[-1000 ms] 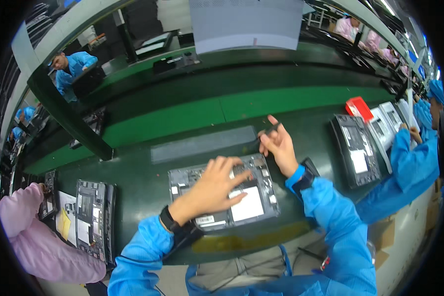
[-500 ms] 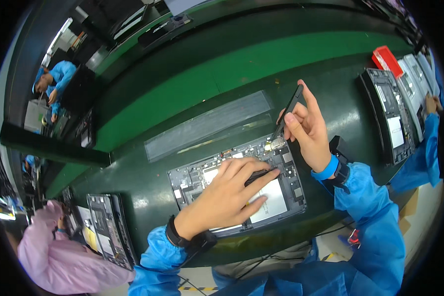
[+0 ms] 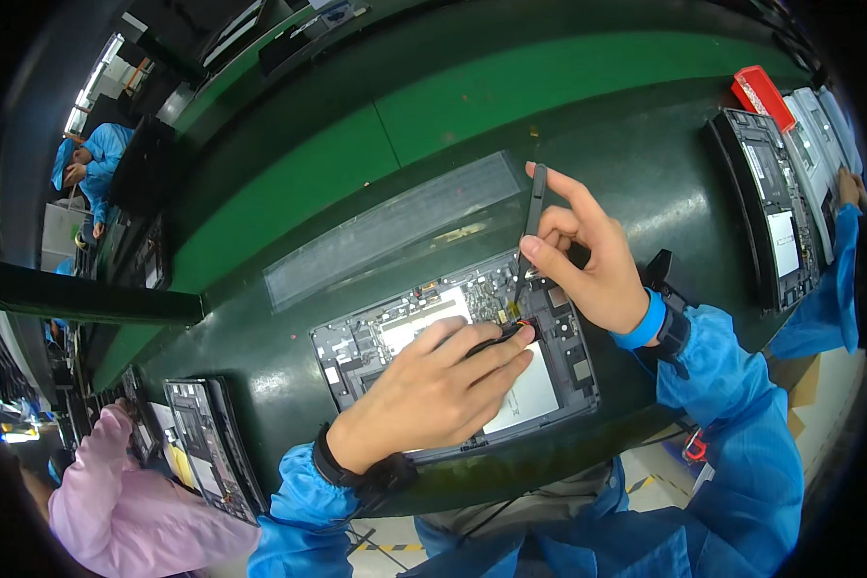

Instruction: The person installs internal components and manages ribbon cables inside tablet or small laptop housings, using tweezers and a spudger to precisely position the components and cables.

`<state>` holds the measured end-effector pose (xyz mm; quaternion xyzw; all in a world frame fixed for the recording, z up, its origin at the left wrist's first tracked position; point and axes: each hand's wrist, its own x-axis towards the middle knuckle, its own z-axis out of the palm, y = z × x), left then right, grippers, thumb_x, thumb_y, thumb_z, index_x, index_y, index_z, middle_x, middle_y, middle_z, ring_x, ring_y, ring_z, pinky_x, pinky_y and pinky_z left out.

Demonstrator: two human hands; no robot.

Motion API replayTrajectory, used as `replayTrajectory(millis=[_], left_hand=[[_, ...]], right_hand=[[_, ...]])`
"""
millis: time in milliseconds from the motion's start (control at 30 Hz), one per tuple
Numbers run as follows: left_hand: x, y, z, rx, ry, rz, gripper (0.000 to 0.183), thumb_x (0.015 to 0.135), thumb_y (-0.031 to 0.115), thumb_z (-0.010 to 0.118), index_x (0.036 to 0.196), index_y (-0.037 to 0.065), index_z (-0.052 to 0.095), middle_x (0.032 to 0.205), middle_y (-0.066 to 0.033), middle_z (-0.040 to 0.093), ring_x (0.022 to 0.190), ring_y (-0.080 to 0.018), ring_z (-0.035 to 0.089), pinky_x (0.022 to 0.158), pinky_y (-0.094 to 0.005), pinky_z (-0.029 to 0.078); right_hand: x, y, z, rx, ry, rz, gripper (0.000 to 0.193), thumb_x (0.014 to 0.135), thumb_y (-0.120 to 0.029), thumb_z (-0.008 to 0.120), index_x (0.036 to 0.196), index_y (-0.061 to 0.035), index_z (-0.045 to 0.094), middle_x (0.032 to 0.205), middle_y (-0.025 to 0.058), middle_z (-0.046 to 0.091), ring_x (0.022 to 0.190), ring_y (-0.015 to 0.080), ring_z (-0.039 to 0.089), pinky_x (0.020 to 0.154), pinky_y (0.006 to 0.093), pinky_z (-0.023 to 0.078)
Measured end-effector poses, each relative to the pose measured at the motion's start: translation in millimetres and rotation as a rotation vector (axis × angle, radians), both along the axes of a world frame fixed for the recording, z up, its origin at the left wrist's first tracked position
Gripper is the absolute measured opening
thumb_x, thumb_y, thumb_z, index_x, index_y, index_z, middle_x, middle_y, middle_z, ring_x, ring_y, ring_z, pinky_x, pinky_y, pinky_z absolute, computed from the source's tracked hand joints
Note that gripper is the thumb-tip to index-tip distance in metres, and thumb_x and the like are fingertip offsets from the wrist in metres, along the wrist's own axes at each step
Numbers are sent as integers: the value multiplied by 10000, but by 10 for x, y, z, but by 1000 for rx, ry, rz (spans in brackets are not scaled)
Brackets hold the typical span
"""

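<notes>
An opened laptop base [image 3: 576, 339] lies on the dark green bench, its circuit boards and white-labelled battery [image 3: 530, 390] exposed. My right hand [image 3: 592, 260] grips a slim black plastic pry tool [image 3: 535, 207], held nearly upright. The tool's lower tip meets the board by a small yellowish patch [image 3: 513, 310]. Lying across the middle of the base, my left hand [image 3: 438, 395] has its fingers closed around a black part [image 3: 491, 339]. Orange-red wires show at that part's end, by the fingertips. Most of the part is hidden under the hand.
A clear strip [image 3: 395, 231] lies on the bench beyond the laptop. More opened laptop bases stand at the left [image 3: 207, 443] and right [image 3: 766, 207], with a red bin [image 3: 763, 96] at the far right. People in pink [image 3: 135, 501] and blue sleeves [image 3: 833, 289] work on either side.
The pry tool has swung more upright, and its tip has moved left and nearer me. Orange-red wires now show by my left fingertips. My left hand still lies over the laptop base.
</notes>
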<state>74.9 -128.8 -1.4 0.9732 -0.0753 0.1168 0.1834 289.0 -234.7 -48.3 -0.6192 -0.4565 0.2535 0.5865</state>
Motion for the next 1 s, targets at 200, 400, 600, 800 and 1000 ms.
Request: replayTrajectory(millis=[200, 400, 600, 800, 1000], left_hand=[[-1, -10, -8, -34, 9, 8, 349, 811, 133, 771, 1156, 79, 766, 1317, 1, 709, 1040, -220, 647, 844, -365, 495], [4, -6, -18, -26, 9, 3, 344, 820, 150, 769, 1158, 84, 766, 1317, 4, 710, 1045, -221, 644, 837, -361, 489], [-2, -5, -21, -26, 24, 4, 339, 828, 157, 768, 1159, 86, 765, 1321, 2, 707, 1059, -218, 643, 855, -364, 483], [26, -11, 10, -41, 44, -11, 331, 847, 153, 757, 1166, 68, 749, 1337, -37, 692, 1192, -249, 641, 950, -417, 489], [18, -34, 33, -99, 99, -28, 341, 869, 145, 739, 1191, 36, 711, 1370, -106, 657, 1312, -309, 602, 1043, -474, 484]], right_hand=[[-4, -10, 27, -13, -40, 27, 633, 978, -95, 717, 1526, 14, 419, 795, 34, 688, 625, 74, 523, 562, 242, 401], [-4, -1, 23, -19, -74, 31, 634, 973, -101, 726, 1520, 13, 427, 797, 35, 688, 602, 74, 499, 544, 249, 386], [-7, 12, 0, -2, -104, 22, 625, 972, -107, 731, 1506, 15, 432, 799, 42, 684, 594, 82, 504, 537, 258, 391], [1, 10, -9, 2, -121, 17, 627, 964, -102, 739, 1497, 23, 432, 806, 46, 681, 603, 90, 519, 539, 260, 401], [-21, -3, 24, -21, -126, 28, 634, 952, -90, 750, 1488, 23, 431, 810, 56, 676, 619, 108, 559, 542, 273, 418]])
